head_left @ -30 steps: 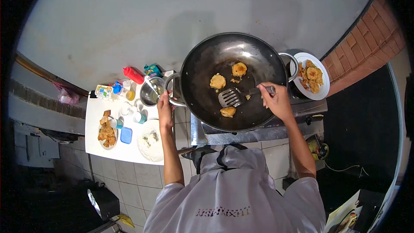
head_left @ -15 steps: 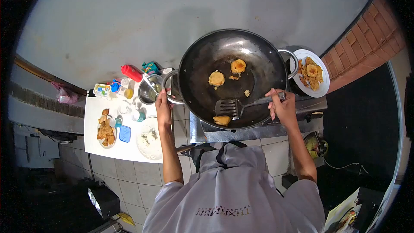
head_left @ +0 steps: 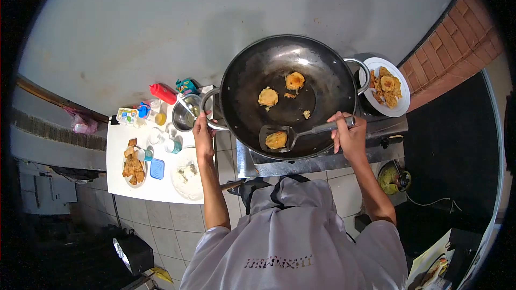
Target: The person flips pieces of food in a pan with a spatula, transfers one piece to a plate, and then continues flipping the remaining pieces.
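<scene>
A large dark wok (head_left: 322, 70) sits on the metal stove, tilted so that its inside faces me. My left hand (head_left: 203, 137) is closed around the wok's left loop handle. With my right hand (head_left: 349, 137) I grip the handle of a slotted spatula (head_left: 293, 138). One golden fried patty (head_left: 276, 139) lies on the spatula blade, low in the wok. Two more patties, one pale gold (head_left: 267, 96) and one browner (head_left: 294, 80), rest higher on the wok's surface. A small crumb (head_left: 306, 114) lies to their right.
To the right stands a white plate (head_left: 400, 108) of fried pieces. On the left, a white table (head_left: 115, 174) holds a metal bowl (head_left: 183, 121), a red bottle (head_left: 163, 93), a blue-lidded box (head_left: 156, 168), a plate with white flour-like stuff (head_left: 185, 190) and fried food (head_left: 133, 166).
The spatula blade has slid under the lowest patty, which now lies on it. That patty shows a different, browner face. My left hand stays on the wok handle.
</scene>
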A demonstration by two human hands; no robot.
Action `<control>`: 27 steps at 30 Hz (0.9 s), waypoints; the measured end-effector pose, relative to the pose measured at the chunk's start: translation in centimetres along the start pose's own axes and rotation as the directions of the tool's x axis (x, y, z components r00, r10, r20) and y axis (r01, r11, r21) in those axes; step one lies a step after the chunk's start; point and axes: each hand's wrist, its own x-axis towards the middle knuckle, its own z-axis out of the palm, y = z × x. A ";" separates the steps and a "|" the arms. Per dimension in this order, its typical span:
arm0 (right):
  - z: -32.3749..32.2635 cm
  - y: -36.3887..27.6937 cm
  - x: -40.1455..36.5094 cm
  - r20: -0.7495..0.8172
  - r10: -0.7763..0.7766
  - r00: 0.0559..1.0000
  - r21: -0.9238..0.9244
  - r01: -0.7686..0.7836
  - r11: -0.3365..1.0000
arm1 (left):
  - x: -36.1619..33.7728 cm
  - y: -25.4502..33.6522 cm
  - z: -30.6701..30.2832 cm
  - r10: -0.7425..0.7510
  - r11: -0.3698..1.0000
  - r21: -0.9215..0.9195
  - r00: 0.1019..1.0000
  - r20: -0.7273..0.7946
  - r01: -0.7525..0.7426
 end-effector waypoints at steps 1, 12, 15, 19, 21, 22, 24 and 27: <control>-0.1 -0.1 -0.1 -0.002 -0.001 1.000 0.001 0.001 1.000 | -0.1 0.1 0.0 0.000 1.000 0.008 1.000 0.000 0.000; -7.1 -3.4 0.7 -0.335 -0.129 0.933 0.036 0.150 0.988 | 0.3 -0.5 -0.4 -0.022 0.999 -0.024 1.000 0.001 0.022; -11.1 -4.0 1.0 -0.450 -0.256 0.855 -0.047 0.264 0.964 | 0.0 -0.2 0.0 -0.022 0.997 -0.078 1.000 -0.022 0.020; -16.4 -4.6 2.1 -0.551 -0.353 0.756 -0.165 0.316 0.934 | 0.1 -0.3 0.1 -0.009 0.995 -0.097 1.000 -0.008 0.008; -18.8 -4.6 2.9 -0.599 -0.346 0.722 -0.175 0.303 0.937 | 0.1 -0.4 0.1 -0.009 0.996 -0.087 1.000 -0.028 0.006; -20.3 -3.8 3.5 -0.618 -0.367 0.695 -0.191 0.320 0.928 | 0.1 -0.3 0.1 -0.011 0.997 -0.079 0.999 -0.046 0.008; -23.0 -2.8 4.4 -0.640 -0.391 0.662 -0.212 0.337 0.917 | 0.3 -0.6 -0.1 -0.014 0.997 -0.077 0.999 -0.046 0.011; -25.6 -1.9 5.2 -0.693 -0.407 0.595 -0.259 0.322 0.911 | 0.1 -0.4 0.1 -0.030 0.998 -0.061 0.997 -0.072 0.026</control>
